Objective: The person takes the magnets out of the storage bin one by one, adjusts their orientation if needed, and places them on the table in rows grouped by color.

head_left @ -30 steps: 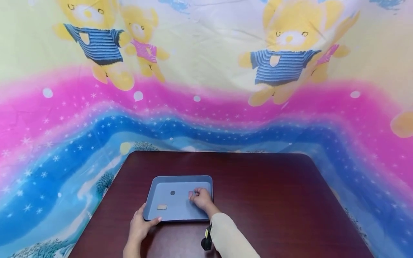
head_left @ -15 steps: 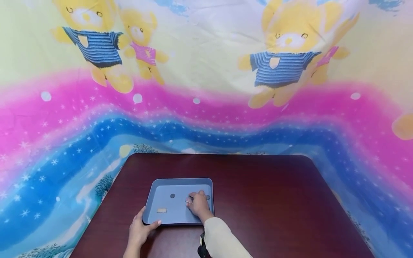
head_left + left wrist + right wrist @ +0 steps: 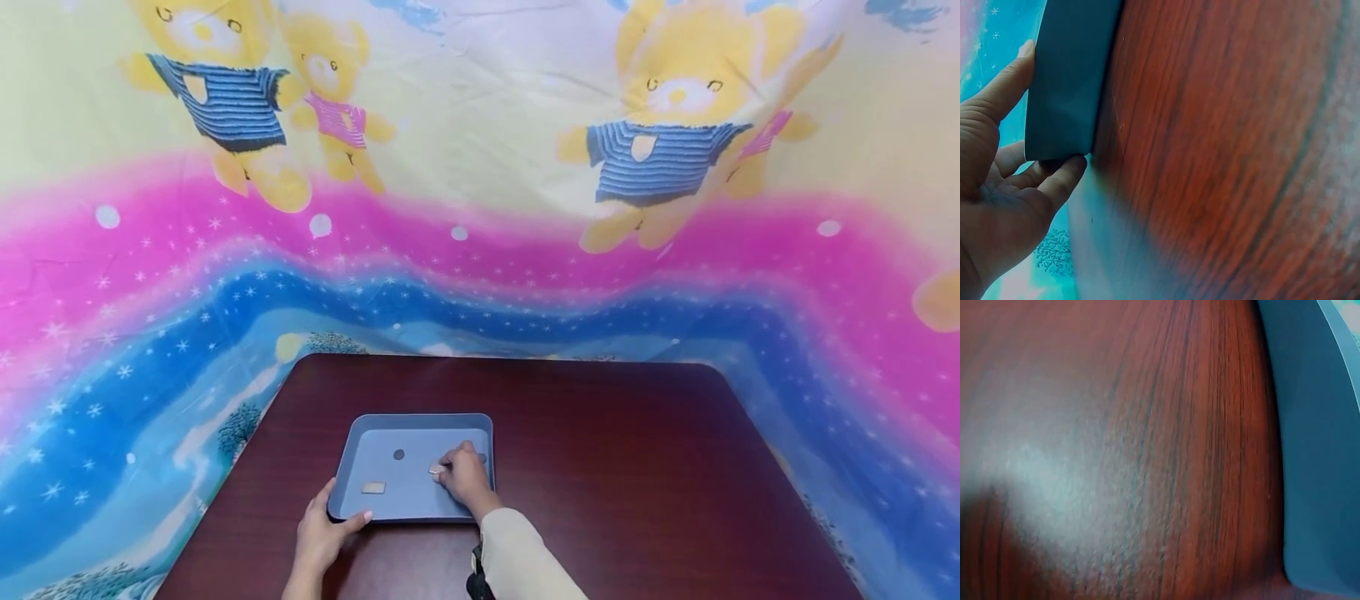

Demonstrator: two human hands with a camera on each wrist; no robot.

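A shallow grey-blue tray (image 3: 412, 422) lies on the table in the head view. My left hand (image 3: 318, 533) holds its near left corner; in the left wrist view the thumb lies along one wall and the other fingers (image 3: 1063, 181) bend round the corner. Inside the tray my right hand (image 3: 465, 475) pinches a small flat pale piece (image 3: 435, 469) between thumb and fingers. A tan rectangular piece (image 3: 373, 487) lies at the tray's left front, with a dark grey disc (image 3: 398, 455) behind it. Another grey disc (image 3: 483, 458) shows partly behind the right hand.
The dark red-brown wooden table (image 3: 600, 450) extends to the right of the tray and behind it. A cloth printed with bears (image 3: 660, 158) hangs round the table's far and side edges. The right wrist view shows the tray's outer wall (image 3: 1316, 456) and wood grain, without the hand.
The right hand has shifted slightly left and nearer within the tray, lifting the small piece from where its pink face showed. The disc behind that hand has come into view. The left hand stays put.
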